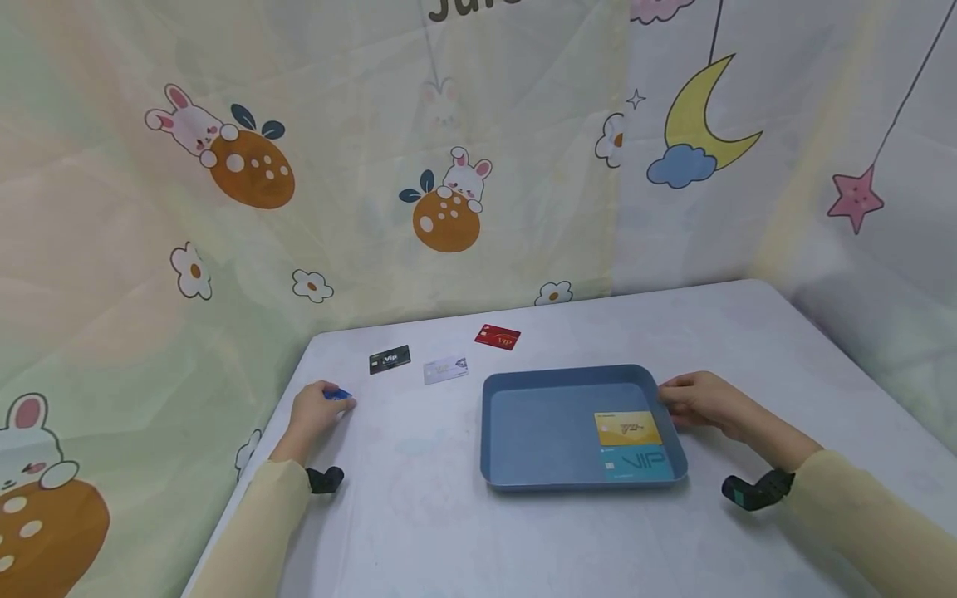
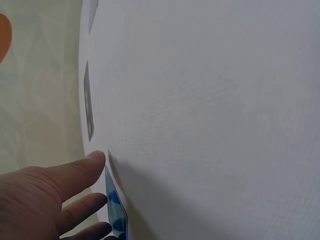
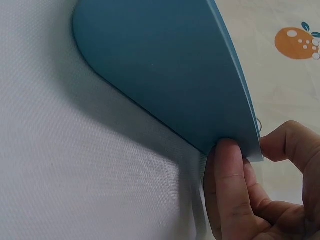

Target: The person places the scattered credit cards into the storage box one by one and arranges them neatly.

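My left hand (image 1: 317, 415) pinches a blue card (image 1: 338, 394) near the table's left edge. In the left wrist view, the thumb lies at the upper end of this blue-dotted card (image 2: 117, 212), and other fingers are along its side; part of it runs out of frame. At the right, my right hand (image 1: 703, 403) grips the right rim of a blue-grey tray (image 1: 538, 432). Close up, the thumb is over the tray's rim and the fingers (image 3: 231, 175) press its outer wall (image 3: 160, 70). Inside the tray lie a yellow card (image 1: 626, 428) and a teal VIP card (image 1: 635, 463).
Beyond the left hand, a black card (image 1: 390, 360), a silver-white card (image 1: 445, 370) and a red card (image 1: 498, 336) lie on the white table (image 1: 419, 523). A printed curtain (image 1: 359, 166) hangs behind the table and along its sides.
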Motion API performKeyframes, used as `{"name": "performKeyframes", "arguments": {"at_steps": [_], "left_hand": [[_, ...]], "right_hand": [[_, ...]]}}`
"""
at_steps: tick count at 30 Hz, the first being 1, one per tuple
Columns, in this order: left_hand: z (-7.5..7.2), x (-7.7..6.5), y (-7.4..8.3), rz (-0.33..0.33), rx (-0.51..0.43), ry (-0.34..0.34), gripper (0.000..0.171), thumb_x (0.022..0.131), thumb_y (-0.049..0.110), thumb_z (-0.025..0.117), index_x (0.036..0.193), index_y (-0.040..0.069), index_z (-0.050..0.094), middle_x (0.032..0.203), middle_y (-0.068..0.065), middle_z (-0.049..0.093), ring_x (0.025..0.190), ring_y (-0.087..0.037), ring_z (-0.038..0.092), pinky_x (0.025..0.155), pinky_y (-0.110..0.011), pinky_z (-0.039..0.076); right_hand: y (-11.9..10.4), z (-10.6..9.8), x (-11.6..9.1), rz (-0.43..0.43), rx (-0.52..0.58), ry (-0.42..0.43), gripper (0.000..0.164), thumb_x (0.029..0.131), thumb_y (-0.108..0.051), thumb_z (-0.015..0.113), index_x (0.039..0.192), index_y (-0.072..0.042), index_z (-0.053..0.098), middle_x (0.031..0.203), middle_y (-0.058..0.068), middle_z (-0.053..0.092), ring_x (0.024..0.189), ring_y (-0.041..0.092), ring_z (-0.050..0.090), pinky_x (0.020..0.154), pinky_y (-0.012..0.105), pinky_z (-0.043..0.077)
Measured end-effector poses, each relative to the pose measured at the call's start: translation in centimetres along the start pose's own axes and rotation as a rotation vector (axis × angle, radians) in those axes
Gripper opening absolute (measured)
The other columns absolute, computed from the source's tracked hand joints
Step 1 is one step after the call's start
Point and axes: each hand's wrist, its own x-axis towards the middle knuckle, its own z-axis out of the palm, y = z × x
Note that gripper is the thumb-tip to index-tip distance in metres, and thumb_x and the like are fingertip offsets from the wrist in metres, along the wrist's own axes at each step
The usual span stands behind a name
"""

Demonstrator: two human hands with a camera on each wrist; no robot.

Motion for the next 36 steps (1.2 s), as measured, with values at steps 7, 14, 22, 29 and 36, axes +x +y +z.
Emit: {"name": "performKeyframes", "arguments": {"at_steps": [7,14,22,29,36], "left_hand": [[-0.5,0.5,-0.4,-0.017,0.034,0.028,0.052,0.099,0.015,0.062,0.141,-0.011,0.047,0.140,-0.039,0.050,0.130,-0.054,0.049,0.110,-0.063,0.044],[-0.9,0.0,-0.3,-0.050,0.067,0.008,0.058,0.098,0.016,0.063,0.144,-0.013,0.042,0.141,-0.041,0.048,0.130,-0.055,0.047,0.109,-0.063,0.045],[-1.3,-0.1,-0.1,-0.098,0.044,0.012,0.064,0.092,0.018,0.074,0.141,-0.010,0.046,0.139,-0.039,0.050,0.124,-0.050,0.046,0.107,-0.062,0.044],[-1.7,-0.3,-0.5,-0.178,-0.044,-0.006,0.064,0.093,0.018,0.073,0.141,-0.013,0.043,0.139,-0.037,0.049,0.123,-0.049,0.050,0.109,-0.061,0.045],[-2.0,-0.2,-0.7,-0.192,-0.030,-0.018,0.064,0.092,0.020,0.075,0.135,-0.018,0.047,0.132,-0.037,0.053,0.120,-0.049,0.053,0.108,-0.060,0.046]], "right_hand": [[0.2,0.0,0.1,-0.011,0.002,-0.007,0.060,0.102,-0.024,0.059,0.141,0.019,0.044,0.129,0.031,0.063,0.100,0.021,0.069,0.082,0.032,0.064],[0.2,0.0,0.0,-0.017,0.004,-0.007,0.060,0.102,-0.024,0.059,0.141,0.019,0.044,0.128,0.032,0.063,0.099,0.021,0.069,0.082,0.032,0.064],[0.3,0.0,0.0,-0.015,0.011,-0.009,0.060,0.102,-0.024,0.058,0.141,0.019,0.044,0.128,0.032,0.063,0.099,0.020,0.069,0.082,0.032,0.064],[0.4,0.1,0.1,-0.017,0.017,-0.009,0.060,0.103,-0.024,0.058,0.141,0.019,0.044,0.128,0.032,0.063,0.099,0.021,0.069,0.082,0.032,0.064],[0.3,0.0,0.0,-0.019,0.019,-0.009,0.059,0.102,-0.023,0.058,0.141,0.019,0.044,0.128,0.031,0.063,0.097,0.020,0.067,0.082,0.032,0.064]]}}
